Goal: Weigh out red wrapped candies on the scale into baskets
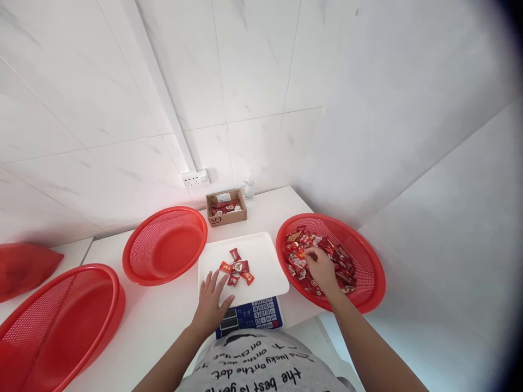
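Observation:
My left hand [212,302] lies flat with fingers spread on the near left corner of the white scale tray [265,256], close to several red wrapped candies [237,268] lying on it. My right hand [321,267] reaches into the red basket [371,272] on the right, which holds many red wrapped candies [298,250]. Its fingers are curled in a pinch over the candies; what they hold is hidden. The tray sits on a blue digital scale [253,314] with a keypad.
An empty red basket [165,245] stands left of the tray and another [57,321] at the near left. A small cardboard box [226,207] with candies, a glass [248,190] and a wall socket [195,178] are at the back. A red bag [24,267] lies far left.

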`<state>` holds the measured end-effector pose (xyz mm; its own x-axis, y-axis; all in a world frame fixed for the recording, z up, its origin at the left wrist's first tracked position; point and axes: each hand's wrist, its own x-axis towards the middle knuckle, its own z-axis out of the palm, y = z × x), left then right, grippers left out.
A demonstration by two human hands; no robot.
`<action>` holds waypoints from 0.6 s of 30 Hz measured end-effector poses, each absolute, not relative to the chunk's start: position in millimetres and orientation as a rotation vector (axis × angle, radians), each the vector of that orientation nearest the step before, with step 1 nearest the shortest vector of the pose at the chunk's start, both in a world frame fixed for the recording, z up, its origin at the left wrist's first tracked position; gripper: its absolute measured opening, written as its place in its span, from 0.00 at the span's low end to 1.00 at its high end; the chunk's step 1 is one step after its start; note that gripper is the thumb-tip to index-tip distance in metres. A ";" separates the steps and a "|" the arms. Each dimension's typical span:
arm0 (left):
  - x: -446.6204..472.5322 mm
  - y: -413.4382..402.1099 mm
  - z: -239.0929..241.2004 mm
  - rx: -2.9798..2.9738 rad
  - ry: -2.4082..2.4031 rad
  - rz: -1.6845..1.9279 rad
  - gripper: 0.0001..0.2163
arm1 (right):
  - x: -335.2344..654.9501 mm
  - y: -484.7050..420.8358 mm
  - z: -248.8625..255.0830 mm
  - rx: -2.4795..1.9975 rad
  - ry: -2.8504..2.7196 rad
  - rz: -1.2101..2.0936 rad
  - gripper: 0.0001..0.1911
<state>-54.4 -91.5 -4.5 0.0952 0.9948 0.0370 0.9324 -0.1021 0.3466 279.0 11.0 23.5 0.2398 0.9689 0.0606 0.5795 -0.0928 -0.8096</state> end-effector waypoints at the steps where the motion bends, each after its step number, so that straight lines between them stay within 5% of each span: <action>1: -52.0 -91.3 -3.3 2.164 1.913 0.360 0.22 | 271.3 10.1 28.5 -1.696 -1.381 0.699 0.06; 6: -41.6 -91.5 -0.7 2.251 1.815 0.206 0.25 | 232.7 1.6 38.3 -1.369 -1.427 1.021 0.13; 12: -30.8 -86.9 0.0 2.338 1.734 0.157 0.29 | 231.8 -4.1 -2.8 -1.569 -1.787 0.666 0.19; 18: -12.5 -44.3 5.9 2.309 1.780 0.153 0.30 | 241.8 -8.5 -30.7 -1.721 -1.860 0.773 0.25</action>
